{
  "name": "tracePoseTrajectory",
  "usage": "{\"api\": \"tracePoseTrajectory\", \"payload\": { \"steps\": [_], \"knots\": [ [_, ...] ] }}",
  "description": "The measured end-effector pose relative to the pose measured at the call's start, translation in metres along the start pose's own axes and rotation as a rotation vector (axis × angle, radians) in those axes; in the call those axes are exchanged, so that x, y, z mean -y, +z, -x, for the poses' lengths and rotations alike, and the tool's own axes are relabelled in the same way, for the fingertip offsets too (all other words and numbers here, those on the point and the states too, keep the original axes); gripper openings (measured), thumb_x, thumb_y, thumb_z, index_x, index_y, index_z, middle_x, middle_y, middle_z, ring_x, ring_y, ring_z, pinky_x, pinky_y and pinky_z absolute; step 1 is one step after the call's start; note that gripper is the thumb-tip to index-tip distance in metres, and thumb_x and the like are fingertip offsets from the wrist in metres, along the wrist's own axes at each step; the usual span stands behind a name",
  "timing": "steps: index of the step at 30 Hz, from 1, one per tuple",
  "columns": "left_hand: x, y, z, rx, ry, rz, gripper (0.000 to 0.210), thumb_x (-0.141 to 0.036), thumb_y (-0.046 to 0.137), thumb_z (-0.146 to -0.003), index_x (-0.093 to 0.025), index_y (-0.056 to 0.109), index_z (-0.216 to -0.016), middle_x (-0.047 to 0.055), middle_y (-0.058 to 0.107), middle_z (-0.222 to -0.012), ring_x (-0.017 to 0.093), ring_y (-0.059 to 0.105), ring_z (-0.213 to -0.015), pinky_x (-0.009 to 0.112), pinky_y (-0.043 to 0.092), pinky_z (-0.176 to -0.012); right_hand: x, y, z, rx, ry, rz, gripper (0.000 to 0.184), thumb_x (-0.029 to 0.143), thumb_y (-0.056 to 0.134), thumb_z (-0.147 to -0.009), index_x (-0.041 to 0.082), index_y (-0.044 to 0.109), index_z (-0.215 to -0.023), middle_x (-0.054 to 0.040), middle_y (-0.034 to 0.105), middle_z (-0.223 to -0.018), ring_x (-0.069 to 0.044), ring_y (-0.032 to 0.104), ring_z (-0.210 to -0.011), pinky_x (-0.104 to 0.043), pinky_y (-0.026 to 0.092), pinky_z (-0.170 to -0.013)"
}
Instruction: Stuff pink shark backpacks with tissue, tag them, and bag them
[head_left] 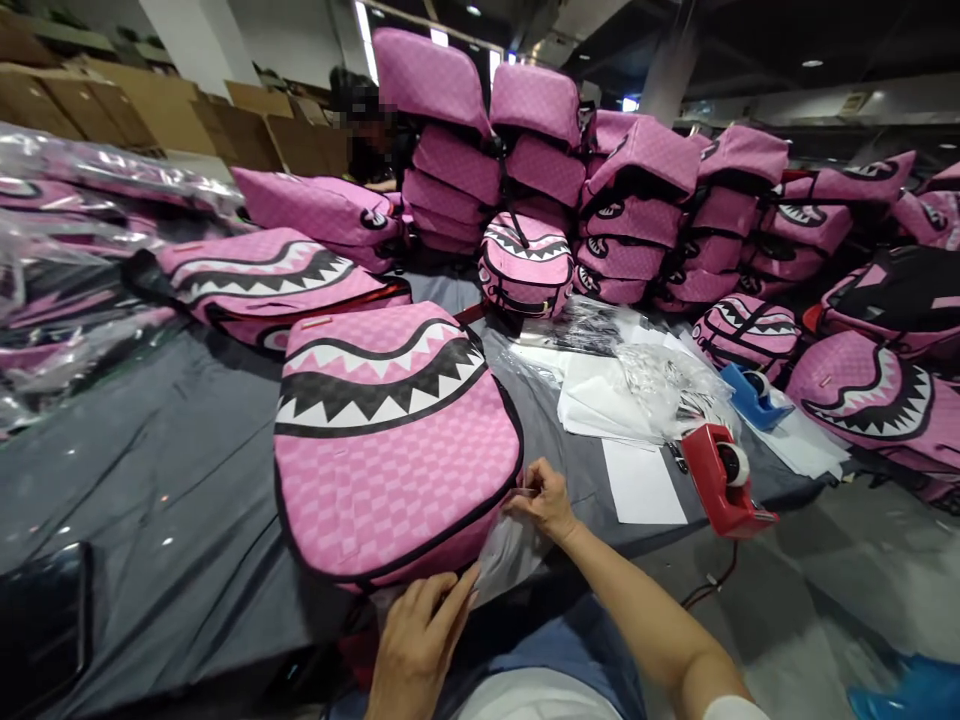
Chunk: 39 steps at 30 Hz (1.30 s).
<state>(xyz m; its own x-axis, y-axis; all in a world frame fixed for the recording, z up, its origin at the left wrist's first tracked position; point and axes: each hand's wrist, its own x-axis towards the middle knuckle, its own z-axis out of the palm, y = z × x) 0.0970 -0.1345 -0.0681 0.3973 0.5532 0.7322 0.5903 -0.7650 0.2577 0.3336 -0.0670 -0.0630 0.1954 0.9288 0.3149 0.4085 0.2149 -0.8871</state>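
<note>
A pink checkered backpack [390, 480] with a black-and-white shark-mouth print lies on the dark covered table [187, 480] in front of me. At its lower right edge is a translucent plastic bag [510, 560], stretched between my two hands. My right hand [549, 502] pinches the bag's upper edge close against the backpack's side. My left hand [424, 630] is at the backpack's bottom edge, fingers bent together on the bag's other side. The lower part of the bag runs down toward my lap.
Stacks of pink backpacks [457, 170] line the table's back. To the right are a red tape dispenser [709, 475], a blue tape dispenser [750, 400], white paper sheets [641, 485] and clear plastic bags [660, 380]. Plastic-wrapped bags [67, 230] lie left. A person [367, 130] is behind.
</note>
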Motion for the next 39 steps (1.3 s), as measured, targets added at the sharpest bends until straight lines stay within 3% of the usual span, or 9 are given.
{"api": "tracePoseTrajectory", "payload": {
  "steps": [3,6,8,10,17,22,28,35,39],
  "knots": [
    [0.001,-0.001,0.003,0.049,0.029,-0.015,0.021,-0.019,0.050,-0.101,-0.019,0.068,-0.112,0.005,0.064,-0.090,0.015,0.062,-0.080,0.027,0.048,-0.072,-0.001,-0.009,0.013,-0.187,-0.140,0.147,0.054,0.074,0.060,-0.080,0.023,0.044,-0.073,0.0071,0.043,-0.061,-0.010,0.041,-0.052,-0.024,0.039,-0.052],
    [0.001,0.000,0.006,0.051,0.012,-0.011,0.019,-0.017,0.051,-0.101,-0.018,0.067,-0.111,0.005,0.064,-0.091,0.015,0.061,-0.081,0.027,0.047,-0.073,0.004,-0.022,0.040,-0.262,-0.411,0.327,0.036,0.053,0.047,-0.099,0.021,0.055,-0.088,-0.0014,0.056,-0.075,-0.016,0.056,-0.069,-0.029,0.050,-0.066],
    [0.001,0.001,0.007,0.022,-0.008,-0.012,0.019,-0.017,0.051,-0.101,-0.019,0.067,-0.111,0.005,0.064,-0.089,0.016,0.061,-0.079,0.028,0.046,-0.071,0.009,-0.025,0.054,-0.116,-0.618,0.464,0.027,0.041,0.050,-0.099,0.018,0.060,-0.109,-0.0094,0.064,-0.094,-0.021,0.063,-0.089,-0.034,0.055,-0.077],
    [0.001,0.000,0.007,0.020,-0.009,-0.010,0.019,-0.017,0.053,-0.100,-0.018,0.066,-0.114,0.005,0.064,-0.089,0.016,0.060,-0.080,0.028,0.046,-0.071,0.011,-0.023,0.057,0.052,-0.770,0.543,0.038,0.040,0.055,-0.095,0.016,0.058,-0.125,-0.0154,0.064,-0.112,-0.026,0.061,-0.109,-0.041,0.056,-0.090],
    [-0.010,-0.007,0.021,-0.053,-0.121,-0.129,0.026,-0.012,0.062,-0.093,-0.026,0.071,-0.114,0.008,0.068,-0.104,0.025,0.060,-0.101,0.045,0.042,-0.098,0.010,-0.025,0.021,0.270,-1.089,0.582,0.020,0.035,0.059,-0.097,0.017,0.064,-0.100,-0.0094,0.068,-0.096,-0.021,0.061,-0.101,-0.036,0.053,-0.094],
    [-0.022,-0.004,0.022,-0.087,-0.226,-0.229,0.022,-0.015,0.069,-0.088,-0.023,0.073,-0.109,0.015,0.058,-0.113,0.033,0.052,-0.115,0.048,0.048,-0.094,0.017,-0.036,0.011,0.477,-1.157,0.662,0.019,0.035,0.059,-0.098,0.019,0.060,-0.087,-0.0077,0.067,-0.096,-0.020,0.061,-0.099,-0.033,0.050,-0.092],
    [0.003,-0.006,0.012,-0.077,0.042,-0.201,0.013,-0.015,0.064,-0.092,-0.019,0.068,-0.104,0.006,0.067,-0.089,0.019,0.063,-0.084,0.035,0.052,-0.085,0.018,-0.033,-0.001,0.637,-1.187,0.657,0.029,0.041,0.051,-0.103,0.020,0.056,-0.082,-0.0040,0.064,-0.084,-0.016,0.057,-0.077,-0.030,0.046,-0.075],
    [0.038,-0.020,0.019,0.111,0.198,-0.112,0.023,-0.018,0.050,-0.099,-0.020,0.064,-0.117,0.005,0.071,-0.093,0.016,0.069,-0.083,0.026,0.053,-0.081,0.025,-0.023,-0.014,0.741,-1.188,0.724,0.013,0.036,0.060,-0.098,0.024,0.063,-0.100,0.0006,0.068,-0.081,-0.015,0.058,-0.073,-0.028,0.042,-0.067],
    [0.054,-0.040,-0.009,0.269,0.171,-0.023,0.025,-0.017,0.043,-0.100,-0.022,0.066,-0.110,0.005,0.070,-0.097,0.014,0.068,-0.082,0.020,0.052,-0.074,0.062,-0.030,-0.041,0.856,-1.167,0.628,0.008,0.032,0.066,-0.092,0.025,0.063,-0.090,0.0022,0.069,-0.078,-0.013,0.060,-0.071,-0.025,0.042,-0.064]
  ]
}}
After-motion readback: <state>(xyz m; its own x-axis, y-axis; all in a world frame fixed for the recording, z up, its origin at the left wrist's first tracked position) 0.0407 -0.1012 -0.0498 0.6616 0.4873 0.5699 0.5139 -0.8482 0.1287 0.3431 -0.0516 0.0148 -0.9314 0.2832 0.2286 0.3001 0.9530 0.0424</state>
